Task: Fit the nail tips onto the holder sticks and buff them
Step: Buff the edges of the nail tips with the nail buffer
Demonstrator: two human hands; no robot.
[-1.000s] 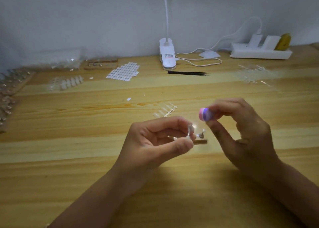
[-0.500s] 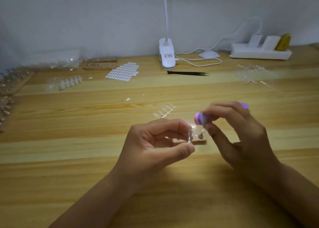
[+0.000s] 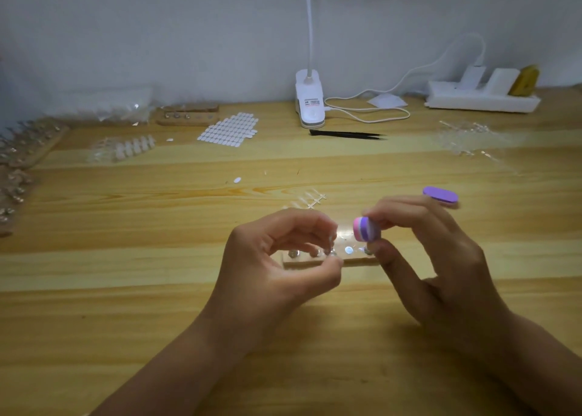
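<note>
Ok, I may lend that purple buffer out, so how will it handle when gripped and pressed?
The buffer looks light: the right hand holds it by fingertips alone. Its pink and purple layers suggest foam, so it probably gives slightly under pressure. Its flat faces should keep it from rolling.

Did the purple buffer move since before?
Yes. Judged against the lamp clip, the buffer has dropped slightly down and left, toward the wooden block.
</note>
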